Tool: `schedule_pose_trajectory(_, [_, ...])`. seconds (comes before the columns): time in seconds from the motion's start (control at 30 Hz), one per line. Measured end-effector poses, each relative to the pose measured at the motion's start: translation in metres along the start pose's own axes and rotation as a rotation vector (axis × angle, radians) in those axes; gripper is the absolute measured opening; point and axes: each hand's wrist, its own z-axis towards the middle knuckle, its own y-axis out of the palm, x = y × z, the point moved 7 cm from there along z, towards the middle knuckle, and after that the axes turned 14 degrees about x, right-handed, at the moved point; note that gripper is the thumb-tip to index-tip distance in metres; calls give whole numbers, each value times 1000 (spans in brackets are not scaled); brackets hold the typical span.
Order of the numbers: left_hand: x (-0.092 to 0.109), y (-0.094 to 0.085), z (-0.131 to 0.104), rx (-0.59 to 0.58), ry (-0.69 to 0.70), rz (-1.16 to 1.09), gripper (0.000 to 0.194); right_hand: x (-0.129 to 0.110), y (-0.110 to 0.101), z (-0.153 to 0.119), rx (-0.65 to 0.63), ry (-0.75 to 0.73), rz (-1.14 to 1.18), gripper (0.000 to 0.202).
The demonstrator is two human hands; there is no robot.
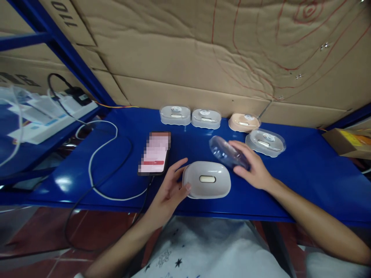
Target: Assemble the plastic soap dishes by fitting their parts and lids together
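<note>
A grey oval soap-dish-like box (194, 189) with a pale oblong piece in its middle lies on the blue table before me. My left hand (171, 189) is at its left end, thumb on the near rim and fingers curled around the side, the index finger stretched away. My right hand (256, 166) grips a clear plastic cover (227, 152) between thumb and fingers, tilted and held above the table, right of and behind the box. Its far fingers are partly hidden by the cover.
Along the back stand two grey covered boxes (175, 116), a peach one (244, 122) and another grey one (266, 143). A phone (155, 152) with a cable (91, 166) lies to the left. A power strip (52, 119) is at far left, a cardboard box (349, 143) at right.
</note>
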Motion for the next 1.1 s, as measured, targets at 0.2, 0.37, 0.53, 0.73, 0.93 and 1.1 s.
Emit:
schedule_pose_trajectory(0.2, [3, 1, 0, -21, 36, 41, 52, -52, 27, -24, -190, -197, -45, 90])
schedule_pose_trajectory(0.37, [9, 8, -3, -90, 85, 46, 57, -50, 33, -27, -196, -186, -20, 94])
schedule_pose_trajectory(0.53, [4, 11, -7, -108, 27, 99, 84, -51, 32, -28, -200, -202, -14, 95])
schedule_pose_trajectory(0.73, [1, 8, -7, -80, 6, 117, 88, -59, 33, -28, -190, -262, -99, 97])
schedule_pose_trajectory(0.93, [2, 10, -8, -102, 15, 117, 93, -68, 34, -27, -167, -335, -150, 98])
schedule_pose_trajectory(1.1, [6, 11, -11, -94, 55, 97, 82, -72, 32, -27, -144, -377, -171, 97])
